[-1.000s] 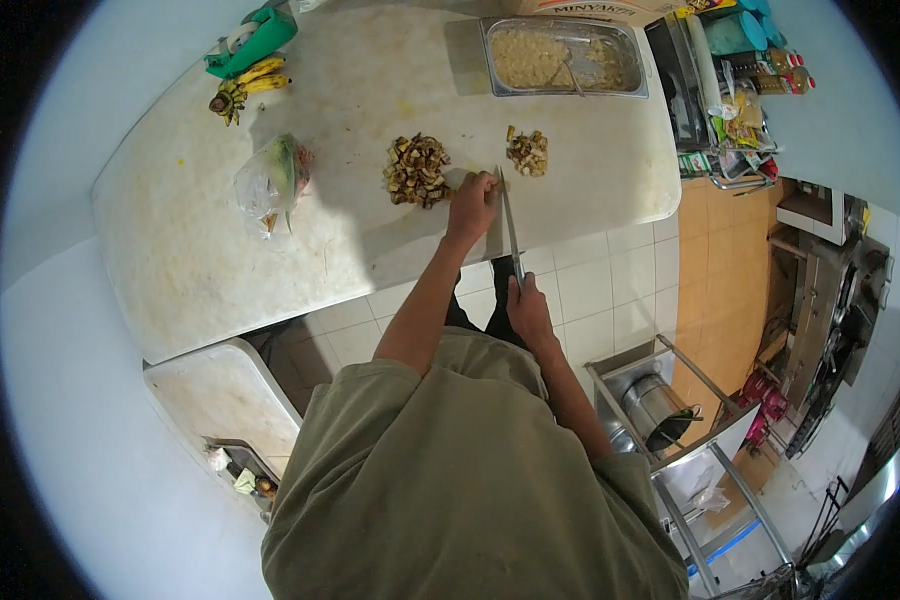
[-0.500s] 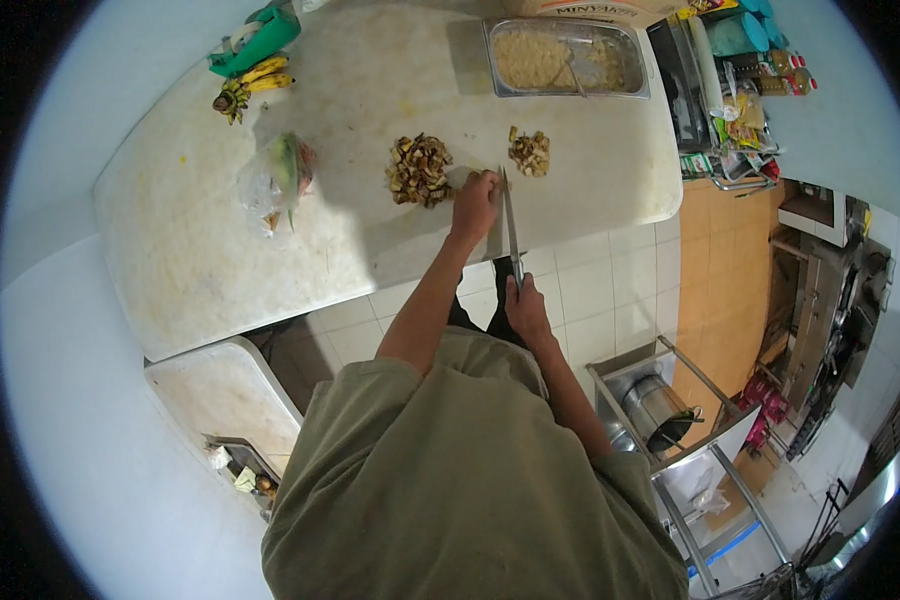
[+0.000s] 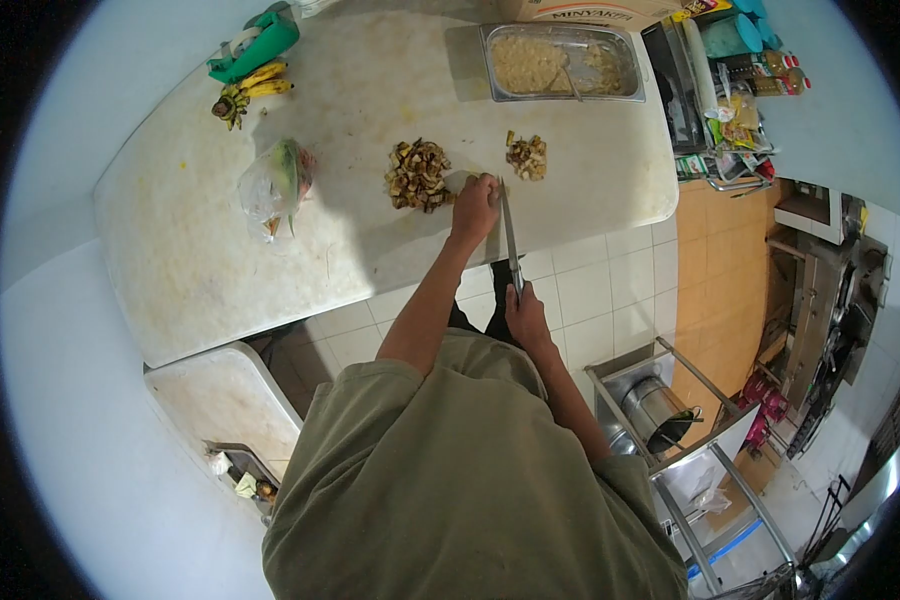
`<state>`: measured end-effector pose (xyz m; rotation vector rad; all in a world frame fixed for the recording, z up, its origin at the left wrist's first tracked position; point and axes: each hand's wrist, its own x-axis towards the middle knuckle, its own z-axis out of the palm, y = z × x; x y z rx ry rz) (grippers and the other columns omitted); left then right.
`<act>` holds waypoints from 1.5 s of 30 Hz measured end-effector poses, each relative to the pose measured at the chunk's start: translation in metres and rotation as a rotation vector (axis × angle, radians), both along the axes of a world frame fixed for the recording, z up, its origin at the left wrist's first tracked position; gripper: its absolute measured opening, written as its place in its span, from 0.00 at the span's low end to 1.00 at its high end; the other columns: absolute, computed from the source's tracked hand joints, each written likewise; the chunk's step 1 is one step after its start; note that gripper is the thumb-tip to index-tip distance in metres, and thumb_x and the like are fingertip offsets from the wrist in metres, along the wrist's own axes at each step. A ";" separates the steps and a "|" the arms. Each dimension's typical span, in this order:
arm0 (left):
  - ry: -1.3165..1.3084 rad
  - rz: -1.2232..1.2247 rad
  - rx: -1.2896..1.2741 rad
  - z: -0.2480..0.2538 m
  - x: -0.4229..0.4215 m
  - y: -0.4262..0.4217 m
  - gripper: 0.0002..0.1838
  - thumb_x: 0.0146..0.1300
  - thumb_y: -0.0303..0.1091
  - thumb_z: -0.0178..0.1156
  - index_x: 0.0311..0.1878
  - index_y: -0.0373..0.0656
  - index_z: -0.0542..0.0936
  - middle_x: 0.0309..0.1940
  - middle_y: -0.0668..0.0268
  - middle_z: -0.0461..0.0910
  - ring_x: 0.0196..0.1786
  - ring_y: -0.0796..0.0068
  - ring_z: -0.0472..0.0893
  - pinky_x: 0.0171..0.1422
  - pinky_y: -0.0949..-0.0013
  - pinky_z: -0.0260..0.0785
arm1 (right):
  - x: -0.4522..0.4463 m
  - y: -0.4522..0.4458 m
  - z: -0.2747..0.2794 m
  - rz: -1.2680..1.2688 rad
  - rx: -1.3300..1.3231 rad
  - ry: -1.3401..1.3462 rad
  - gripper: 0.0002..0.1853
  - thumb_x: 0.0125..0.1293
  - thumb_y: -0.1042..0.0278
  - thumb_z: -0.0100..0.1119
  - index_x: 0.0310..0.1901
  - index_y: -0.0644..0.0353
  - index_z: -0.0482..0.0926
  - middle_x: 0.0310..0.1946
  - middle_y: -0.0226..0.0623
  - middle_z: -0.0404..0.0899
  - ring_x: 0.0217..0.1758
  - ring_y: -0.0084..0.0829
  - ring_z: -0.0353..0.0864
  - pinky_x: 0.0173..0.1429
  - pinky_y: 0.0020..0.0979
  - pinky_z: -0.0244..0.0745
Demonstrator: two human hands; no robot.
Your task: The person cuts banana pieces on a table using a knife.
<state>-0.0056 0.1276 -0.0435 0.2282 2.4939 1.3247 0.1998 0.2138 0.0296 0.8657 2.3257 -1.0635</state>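
My right hand (image 3: pixel 528 315) is wrapped round the handle of a long knife (image 3: pixel 511 232), whose blade points away from me over the table edge. Just left of the blade, my left hand (image 3: pixel 476 208) rests on the table with its fingers bunched together. Whatever lies under those fingers is hidden or too small to name. To its left sits a larger heap of chopped brown-and-pale pieces (image 3: pixel 418 176). Beyond the knife tip, slightly to the right, is a smaller pile of similar pieces (image 3: pixel 527 157).
On the white table (image 3: pixel 320 240) are a metal pan of pale mash (image 3: pixel 530 65), a clear plastic bag with green contents (image 3: pixel 278 185), yellow bananas (image 3: pixel 265 80) and a green tape dispenser (image 3: pixel 260 48). A cardboard box (image 3: pixel 590 10) stands behind. A metal rack with a pot (image 3: pixel 655 412) is at right.
The view has shifted slightly. Both hands stay in nearly the same place, the right still gripping the knife, with its blade close beside the left fingertips.
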 end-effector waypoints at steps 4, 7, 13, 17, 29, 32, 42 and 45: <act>0.013 -0.006 0.024 -0.008 -0.003 0.000 0.09 0.64 0.25 0.62 0.47 0.44 0.76 0.41 0.51 0.76 0.46 0.46 0.81 0.48 0.49 0.73 | -0.001 -0.001 0.005 -0.017 -0.040 0.038 0.21 0.79 0.53 0.49 0.44 0.69 0.69 0.26 0.66 0.79 0.36 0.69 0.81 0.31 0.57 0.73; 0.010 -0.023 0.009 -0.007 0.003 -0.003 0.09 0.64 0.25 0.61 0.46 0.43 0.76 0.41 0.51 0.76 0.45 0.45 0.80 0.48 0.48 0.72 | 0.004 -0.004 -0.004 0.011 0.017 0.126 0.20 0.79 0.54 0.50 0.43 0.69 0.70 0.26 0.66 0.79 0.36 0.70 0.80 0.30 0.57 0.72; 0.099 -0.049 -0.051 -0.007 -0.001 0.003 0.07 0.65 0.25 0.59 0.46 0.39 0.74 0.39 0.49 0.76 0.44 0.45 0.79 0.48 0.49 0.71 | -0.008 0.009 -0.005 0.058 0.079 0.018 0.19 0.78 0.54 0.50 0.44 0.67 0.68 0.31 0.66 0.82 0.38 0.69 0.82 0.37 0.60 0.78; 0.032 -0.061 -0.135 -0.015 0.000 0.001 0.09 0.67 0.26 0.59 0.49 0.40 0.75 0.42 0.52 0.77 0.46 0.49 0.81 0.50 0.50 0.74 | -0.027 0.026 -0.018 0.106 0.221 0.105 0.18 0.78 0.54 0.51 0.45 0.66 0.69 0.28 0.65 0.81 0.37 0.69 0.81 0.38 0.61 0.76; 0.131 0.100 -0.002 0.001 0.011 0.008 0.07 0.69 0.26 0.61 0.48 0.39 0.75 0.41 0.53 0.76 0.43 0.52 0.79 0.48 0.53 0.72 | -0.012 0.038 -0.016 0.161 0.230 0.117 0.16 0.76 0.56 0.53 0.45 0.62 0.68 0.28 0.58 0.83 0.34 0.61 0.84 0.36 0.57 0.79; 0.164 0.184 -0.056 -0.002 0.020 0.024 0.06 0.68 0.25 0.60 0.46 0.37 0.75 0.40 0.54 0.75 0.43 0.52 0.77 0.48 0.53 0.71 | -0.028 0.065 -0.007 0.150 0.201 0.174 0.15 0.76 0.58 0.54 0.44 0.63 0.68 0.29 0.59 0.83 0.35 0.63 0.83 0.37 0.58 0.78; 0.085 0.630 0.401 -0.007 -0.004 0.148 0.15 0.71 0.23 0.57 0.59 0.38 0.74 0.47 0.53 0.81 0.50 0.60 0.83 0.54 0.62 0.76 | 0.011 0.198 0.054 0.021 0.044 0.198 0.17 0.78 0.56 0.54 0.40 0.64 0.71 0.22 0.58 0.79 0.28 0.62 0.82 0.29 0.53 0.73; 0.135 0.509 0.282 0.012 -0.002 0.135 0.16 0.70 0.24 0.58 0.60 0.38 0.74 0.51 0.52 0.81 0.54 0.60 0.81 0.58 0.62 0.75 | 0.034 0.233 0.051 -0.024 0.027 0.215 0.18 0.78 0.56 0.54 0.39 0.65 0.72 0.21 0.56 0.78 0.25 0.61 0.80 0.28 0.51 0.70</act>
